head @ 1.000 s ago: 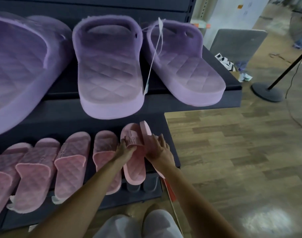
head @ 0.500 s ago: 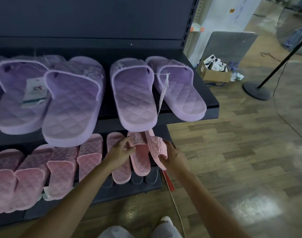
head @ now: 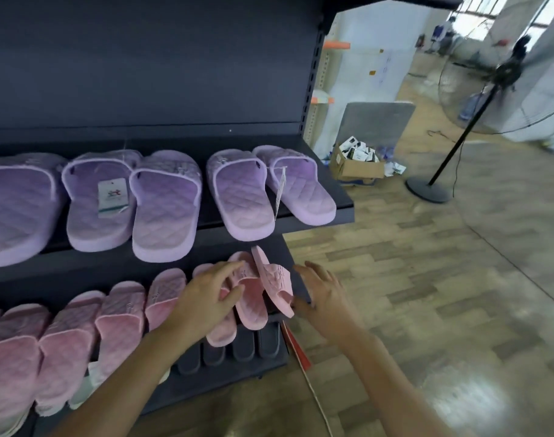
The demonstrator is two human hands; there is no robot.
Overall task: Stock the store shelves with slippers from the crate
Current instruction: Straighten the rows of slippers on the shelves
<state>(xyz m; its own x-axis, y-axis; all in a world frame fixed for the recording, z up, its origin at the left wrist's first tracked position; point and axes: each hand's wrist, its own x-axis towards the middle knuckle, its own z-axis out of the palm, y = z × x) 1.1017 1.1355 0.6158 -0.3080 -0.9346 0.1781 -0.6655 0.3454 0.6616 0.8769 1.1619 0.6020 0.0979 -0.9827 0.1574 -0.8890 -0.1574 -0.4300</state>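
Two quilted, round-toed pink slippers (head: 254,305) — left hand (head: 203,301) touching one.

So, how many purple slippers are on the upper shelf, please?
5 purple slippers: one at the left edge, two mid-shelf, two at the right end. More may be cut off left.

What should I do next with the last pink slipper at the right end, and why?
Probably tip the end slipper flat with the right hand: it stands tilted on edge against its neighbour, while the left hand rests on that one.
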